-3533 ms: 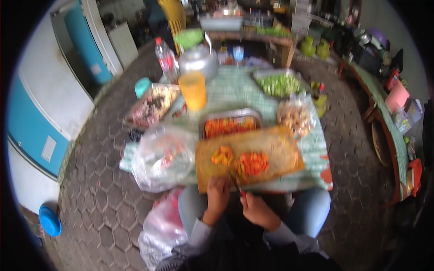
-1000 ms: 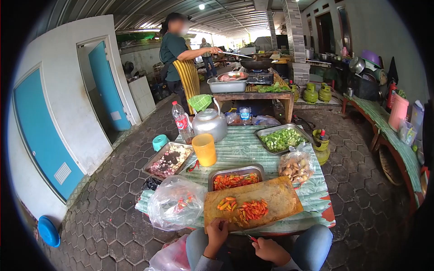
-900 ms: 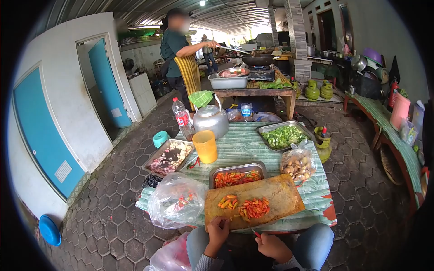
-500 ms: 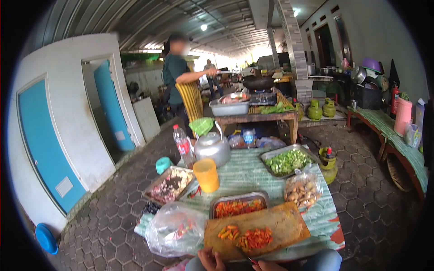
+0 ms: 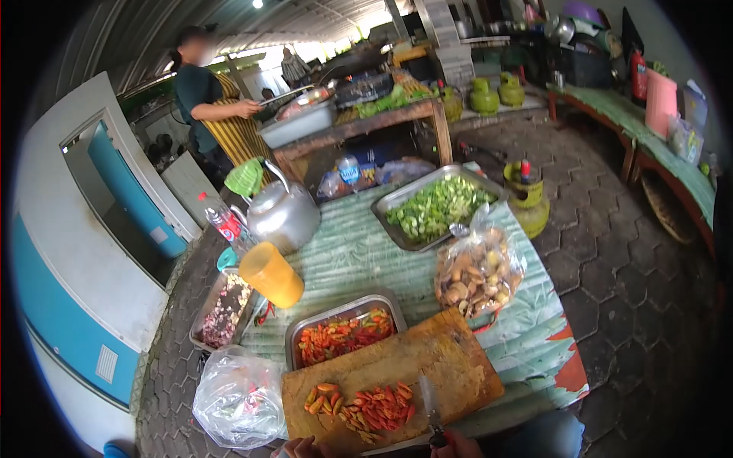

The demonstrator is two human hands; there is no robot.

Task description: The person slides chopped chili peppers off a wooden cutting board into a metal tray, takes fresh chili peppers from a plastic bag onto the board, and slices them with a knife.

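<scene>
A knife (image 5: 430, 404) is in my right hand (image 5: 460, 444), at the front edge of the wooden cutting board (image 5: 427, 347). Its blade points up and away over the board, right of a pile of cut red chilies (image 5: 387, 404). A smaller group of orange chilies (image 5: 324, 398) lies to the left of that pile. My left hand (image 5: 304, 449) is by the board's front left edge; only its fingers show, loosely bent and apart, with nothing visible in them. Behind the board, a metal tray (image 5: 402, 309) contains chopped red and orange chilies.
Around the board are a plastic bag (image 5: 238, 397), a bag of mushroom-like brown pieces (image 5: 477, 278), a tray of chopped greens (image 5: 439, 208), a yellow cup (image 5: 271, 276), a kettle (image 5: 284, 217) and a tray of chopped onions (image 5: 221, 313). A person (image 5: 210, 107) stands at another table behind.
My view has tilted down and turned right. The knife has risen from beside the chilies, so its blade now points away over the board's right part.
</scene>
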